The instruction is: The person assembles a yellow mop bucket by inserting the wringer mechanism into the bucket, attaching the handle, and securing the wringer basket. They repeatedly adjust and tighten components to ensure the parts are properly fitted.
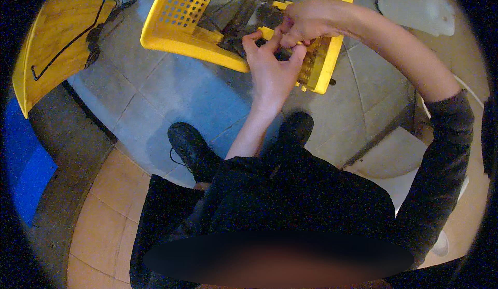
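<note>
At upper centre of the frame, a perforated yellow plastic chair (pixel 192 19) lay overturned on grey tiles, its long axis running left to right. The left hand (pixel 270 66) pinched its edge; the right hand (pixel 306 24) curled closed over it.

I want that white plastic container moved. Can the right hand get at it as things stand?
Probably yes: the white container lies in the open past the right hand, but that hand is busy with the left hand on the yellow crate.
</note>
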